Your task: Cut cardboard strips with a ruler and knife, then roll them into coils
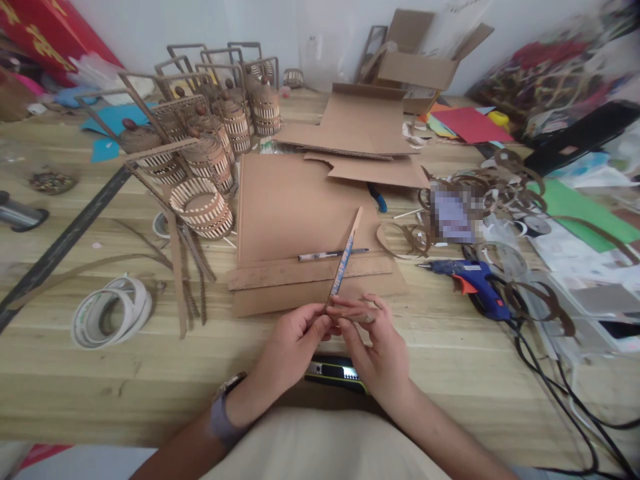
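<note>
A craft workshop was indicated by the materials and tools spread over the wooden counter [175, 387]. Small woven baskets [267, 113], many fitted with tall handles, were grouped left of centre towards its far edge, and cardboard sheets [285, 207] were laid out in the middle. On the right, a blue glue gun [470, 280], curled brown strips [470, 180] and coloured paper [473, 125] were strewn. A utility knife [327, 370] was placed by the near edge.
</note>
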Demonstrator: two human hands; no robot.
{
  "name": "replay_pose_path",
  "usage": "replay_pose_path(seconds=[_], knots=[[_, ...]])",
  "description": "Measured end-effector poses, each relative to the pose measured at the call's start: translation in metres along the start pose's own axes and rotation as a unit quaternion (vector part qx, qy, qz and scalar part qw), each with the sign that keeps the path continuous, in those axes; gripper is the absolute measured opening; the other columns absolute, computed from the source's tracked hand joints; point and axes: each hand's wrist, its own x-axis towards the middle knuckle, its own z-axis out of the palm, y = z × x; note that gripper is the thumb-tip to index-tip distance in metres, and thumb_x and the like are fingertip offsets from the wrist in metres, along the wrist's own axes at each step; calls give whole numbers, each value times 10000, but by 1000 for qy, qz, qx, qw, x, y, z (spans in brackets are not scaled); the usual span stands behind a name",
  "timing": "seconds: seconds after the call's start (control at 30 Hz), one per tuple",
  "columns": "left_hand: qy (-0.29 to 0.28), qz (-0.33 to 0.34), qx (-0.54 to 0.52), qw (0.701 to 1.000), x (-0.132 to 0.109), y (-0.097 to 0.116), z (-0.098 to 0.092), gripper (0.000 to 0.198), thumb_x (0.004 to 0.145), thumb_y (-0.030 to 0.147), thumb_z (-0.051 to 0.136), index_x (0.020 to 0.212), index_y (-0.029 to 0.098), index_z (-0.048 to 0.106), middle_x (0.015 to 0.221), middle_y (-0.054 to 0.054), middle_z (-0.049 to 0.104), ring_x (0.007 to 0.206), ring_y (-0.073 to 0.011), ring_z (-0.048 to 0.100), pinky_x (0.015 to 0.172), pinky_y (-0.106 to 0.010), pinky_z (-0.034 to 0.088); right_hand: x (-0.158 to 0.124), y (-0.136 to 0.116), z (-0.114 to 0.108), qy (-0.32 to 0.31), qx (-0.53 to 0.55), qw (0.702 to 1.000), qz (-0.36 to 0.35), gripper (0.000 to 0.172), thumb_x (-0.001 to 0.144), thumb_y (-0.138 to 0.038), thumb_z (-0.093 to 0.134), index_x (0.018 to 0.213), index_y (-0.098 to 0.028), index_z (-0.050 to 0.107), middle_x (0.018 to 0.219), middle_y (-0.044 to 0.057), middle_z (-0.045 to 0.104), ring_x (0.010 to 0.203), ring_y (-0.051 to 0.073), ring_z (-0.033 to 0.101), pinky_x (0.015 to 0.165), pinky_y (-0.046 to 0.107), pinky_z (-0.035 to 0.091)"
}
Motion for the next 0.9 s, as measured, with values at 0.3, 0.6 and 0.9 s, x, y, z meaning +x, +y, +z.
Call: replay_pose_path(seconds=[0.3, 0.6, 0.9], knots=[[11, 15, 21, 1000, -3, 0, -1, 352, 945, 420, 529, 1084, 160, 721, 988, -74, 751, 876, -201, 686, 819, -304, 546, 1, 0, 0, 3, -41, 999, -21, 111, 952, -169, 543, 990, -258, 598, 971, 7, 778, 963, 196, 730, 988, 416, 419], [-21, 1, -19, 1000, -4, -3, 1, 371, 938, 433, 560, 1121, 134, 682, 1003, -101, 749, 931, -209, 703, 874, -326, 552, -1, 2, -5, 30, -40, 997, 56, 101, 980, -247, 502, 985, -264, 602, 908, 8, 784, 891, 205, 719, 894, 407, 497], [-7, -5, -7, 1000, -2, -1, -2, 376, 926, 467, 549, 1064, 147, 693, 1008, -78, 735, 879, -200, 681, 821, -307, 553, 1, -2, 2, -2, -30, 999, -45, 31, 951, -222, 584, 982, -228, 584, 978, 34, 768, 982, 197, 716, 939, 385, 435]])
